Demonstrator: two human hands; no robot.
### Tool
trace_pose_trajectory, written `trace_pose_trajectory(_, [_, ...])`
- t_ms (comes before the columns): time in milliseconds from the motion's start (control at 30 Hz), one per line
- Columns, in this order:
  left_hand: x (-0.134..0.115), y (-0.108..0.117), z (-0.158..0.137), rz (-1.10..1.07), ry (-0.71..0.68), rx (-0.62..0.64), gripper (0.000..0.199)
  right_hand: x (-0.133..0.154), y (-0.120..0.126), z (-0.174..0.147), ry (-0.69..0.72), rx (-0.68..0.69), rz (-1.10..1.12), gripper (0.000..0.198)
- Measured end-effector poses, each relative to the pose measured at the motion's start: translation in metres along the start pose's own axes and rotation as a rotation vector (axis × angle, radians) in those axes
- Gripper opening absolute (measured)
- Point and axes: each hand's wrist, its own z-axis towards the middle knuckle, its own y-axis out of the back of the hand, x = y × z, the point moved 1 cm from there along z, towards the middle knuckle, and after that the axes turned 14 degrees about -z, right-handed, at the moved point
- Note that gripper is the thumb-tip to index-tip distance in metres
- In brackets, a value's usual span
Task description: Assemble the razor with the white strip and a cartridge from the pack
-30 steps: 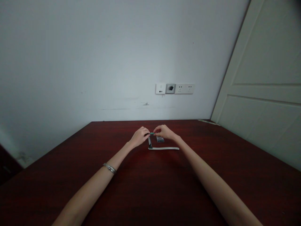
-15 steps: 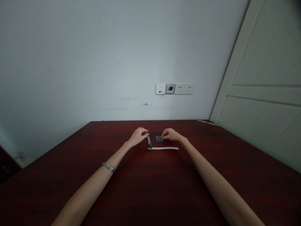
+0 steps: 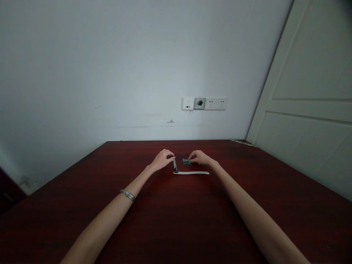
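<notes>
My left hand (image 3: 164, 159) is closed, thumb and fingers pinching the far end of a short grey-and-white bar (image 3: 174, 164). At its near end this bar meets a long thin white strip (image 3: 191, 172) at a dark joint (image 3: 175, 171), making an L shape on the table. My right hand (image 3: 200, 157) has its fingertips pinched at a small clear rectangular case (image 3: 187, 164). Inside lies a slim green piece (image 3: 186, 161), too small to identify, and the fingertips touch its right end. The fingers partly cover the case's right side.
The dark red wooden table (image 3: 170, 216) reaches back to a pale wall (image 3: 154, 66). Wall sockets (image 3: 216, 103) and a switch plate with a dark knob (image 3: 199, 103) sit above its back edge. A white panelled door (image 3: 308, 106) stands at the right. A thin strip (image 3: 243, 143) lies at the back right corner.
The green piece in the clear case has turned from nearly level to a slant, with the right fingertips still at it. The left hand and its bar have barely moved.
</notes>
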Motion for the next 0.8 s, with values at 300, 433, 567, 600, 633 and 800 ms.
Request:
trace_pose_trajectory(300, [0.003, 0.0, 0.0, -0.014, -0.004, 0.005, 0.023, 0.003, 0.001, 0.002, -0.025, 0.064, 0.049, 0.026])
trace_pose_trajectory(433, [0.003, 0.001, 0.0, -0.013, -0.001, 0.003, 0.022, 0.005, 0.002, 0.001, -0.041, 0.077, 0.073, 0.026])
trace_pose_trajectory(567, [0.002, 0.001, 0.0, -0.018, -0.001, 0.012, 0.023, 0.006, 0.003, 0.001, -0.055, 0.078, 0.094, 0.024])
trace_pose_trajectory(600, [0.002, 0.0, 0.0, -0.021, 0.002, 0.013, 0.023, 0.006, 0.003, 0.001, -0.054, 0.078, 0.099, 0.024])
trace_pose_trajectory(633, [0.002, 0.0, 0.0, -0.023, 0.005, 0.012, 0.023, 0.006, 0.003, 0.001, -0.052, 0.078, 0.103, 0.024])
trace_pose_trajectory(800, [0.001, -0.012, 0.001, -0.017, 0.014, 0.055, 0.024, 0.005, 0.002, 0.001, -0.03, 0.066, 0.105, 0.023])
